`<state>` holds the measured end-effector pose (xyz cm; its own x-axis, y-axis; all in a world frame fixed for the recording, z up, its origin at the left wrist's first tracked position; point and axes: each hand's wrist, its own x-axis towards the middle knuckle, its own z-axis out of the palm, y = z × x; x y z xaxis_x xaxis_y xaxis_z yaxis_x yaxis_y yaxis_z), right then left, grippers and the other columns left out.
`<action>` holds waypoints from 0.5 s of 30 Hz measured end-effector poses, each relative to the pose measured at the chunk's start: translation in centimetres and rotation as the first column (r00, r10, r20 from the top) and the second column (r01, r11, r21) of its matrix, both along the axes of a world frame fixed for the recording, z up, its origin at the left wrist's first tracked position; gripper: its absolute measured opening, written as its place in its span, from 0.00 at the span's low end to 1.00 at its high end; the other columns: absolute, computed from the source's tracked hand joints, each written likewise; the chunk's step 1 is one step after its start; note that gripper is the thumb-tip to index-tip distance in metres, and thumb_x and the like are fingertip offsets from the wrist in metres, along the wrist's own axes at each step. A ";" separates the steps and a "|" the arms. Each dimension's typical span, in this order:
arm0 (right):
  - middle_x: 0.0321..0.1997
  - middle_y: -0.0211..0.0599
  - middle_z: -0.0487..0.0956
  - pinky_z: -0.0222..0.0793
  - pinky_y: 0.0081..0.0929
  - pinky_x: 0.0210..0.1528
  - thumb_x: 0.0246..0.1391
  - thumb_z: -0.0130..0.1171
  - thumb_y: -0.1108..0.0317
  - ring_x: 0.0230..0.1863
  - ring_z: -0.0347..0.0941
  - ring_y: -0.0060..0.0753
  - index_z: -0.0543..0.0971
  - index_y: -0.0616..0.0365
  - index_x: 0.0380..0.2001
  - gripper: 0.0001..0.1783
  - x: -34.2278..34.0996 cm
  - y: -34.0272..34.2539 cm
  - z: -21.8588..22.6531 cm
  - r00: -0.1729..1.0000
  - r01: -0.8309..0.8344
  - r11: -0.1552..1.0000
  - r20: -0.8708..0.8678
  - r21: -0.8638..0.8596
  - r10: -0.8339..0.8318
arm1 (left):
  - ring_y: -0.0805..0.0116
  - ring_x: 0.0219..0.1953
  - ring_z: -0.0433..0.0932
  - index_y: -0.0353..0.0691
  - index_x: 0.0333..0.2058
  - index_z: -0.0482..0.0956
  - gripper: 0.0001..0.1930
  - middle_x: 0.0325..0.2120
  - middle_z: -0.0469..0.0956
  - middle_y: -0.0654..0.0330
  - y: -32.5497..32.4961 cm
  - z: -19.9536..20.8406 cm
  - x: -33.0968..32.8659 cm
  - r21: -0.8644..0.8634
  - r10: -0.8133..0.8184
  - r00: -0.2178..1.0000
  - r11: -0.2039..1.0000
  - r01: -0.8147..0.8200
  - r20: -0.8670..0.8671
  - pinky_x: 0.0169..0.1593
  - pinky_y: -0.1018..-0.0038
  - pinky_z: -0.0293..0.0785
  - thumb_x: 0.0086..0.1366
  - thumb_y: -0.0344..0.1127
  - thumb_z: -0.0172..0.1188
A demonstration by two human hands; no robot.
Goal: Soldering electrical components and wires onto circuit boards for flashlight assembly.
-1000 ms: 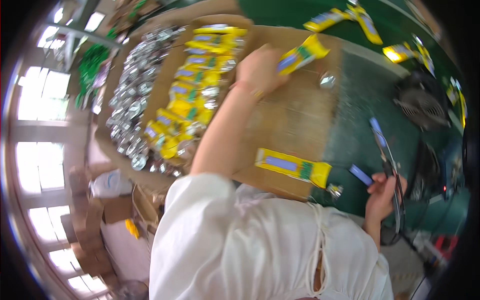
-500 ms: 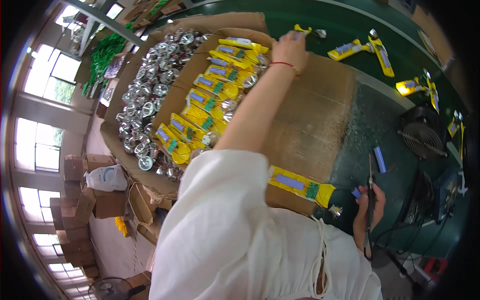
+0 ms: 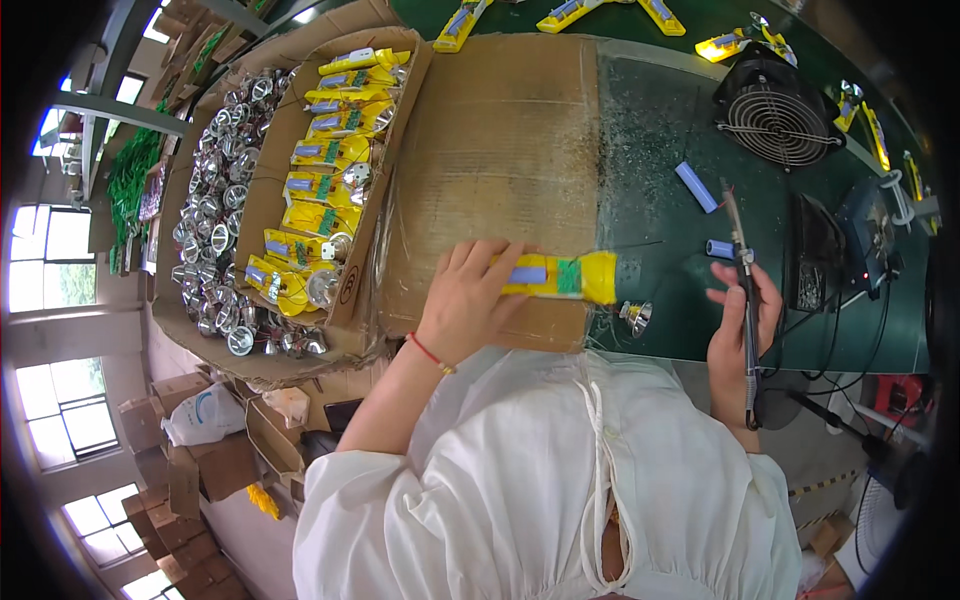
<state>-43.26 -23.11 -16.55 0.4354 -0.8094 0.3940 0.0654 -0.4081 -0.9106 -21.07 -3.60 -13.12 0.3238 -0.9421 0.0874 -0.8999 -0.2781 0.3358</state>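
Left hand: your left hand reaches over the left end of the yellow casing, touching it; the fingertips are partly hidden, so you cannot tell whether that grip pinches or just rests
Yellow casing: lies flat in front of you, on the lower right part of the cardboard sheet, its right end over the green counter; a blue cell and a green board sit in it
Silver reflector: one silver reflector is on the counter just beyond the casing's right end
Right hand: your right hand has its grip closed around the soldering iron, tip pointing away from you
Loose cells: a short-looking blue cell is right by your right fingertips, contact unclear; a longer blue cell lies farther off, near the iron's tip
Inner carton: the inner carton, to your left, holds a column of yellow pieces
Fan: a black fan stands at the far right
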 end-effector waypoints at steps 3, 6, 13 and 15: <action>0.40 0.45 0.72 0.73 0.21 0.33 0.56 0.47 0.68 0.40 0.73 0.35 0.61 0.67 0.47 0.19 0.3 1.9 0.8 0.994 -0.109 0.989 0.036 0.102 0.106 | 0.60 0.44 0.65 0.40 0.44 0.71 0.24 0.41 0.68 0.58 -1.6 0.4 -0.4 -0.067 0.038 0.988 0.997 -0.028 0.147 0.45 0.64 0.62 0.46 0.37 0.62; 0.40 0.46 0.72 0.72 0.18 0.30 0.55 0.48 0.69 0.39 0.73 0.33 0.61 0.67 0.46 0.18 0.2 2.8 0.5 0.983 -0.180 0.982 0.054 0.059 0.177 | 0.61 0.42 0.67 0.40 0.36 0.76 0.15 0.38 0.70 0.59 -3.3 0.7 -1.4 -0.150 0.120 0.987 0.983 -0.103 0.108 0.44 0.66 0.63 0.47 0.35 0.61; 0.34 0.43 0.75 0.63 0.14 0.28 0.53 0.51 0.71 0.28 0.67 0.20 0.64 0.67 0.42 0.15 -0.2 3.1 0.9 0.943 -0.331 0.943 0.032 0.020 0.330 | 0.62 0.31 0.71 0.40 0.30 0.79 0.08 0.28 0.75 0.59 -4.3 -1.8 -2.0 -0.438 -0.003 0.981 0.895 -0.085 -0.196 0.34 0.70 0.69 0.48 0.26 0.58; 0.33 0.44 0.75 0.65 0.15 0.29 0.52 0.51 0.74 0.27 0.68 0.19 0.64 0.67 0.41 0.14 -0.4 3.5 1.1 0.936 -0.351 0.932 0.033 0.089 0.349 | 0.61 0.28 0.72 0.39 0.31 0.79 0.08 0.28 0.75 0.57 -3.6 -2.2 -1.5 -0.450 -0.130 0.957 0.893 0.000 -0.259 0.32 0.71 0.70 0.49 0.24 0.58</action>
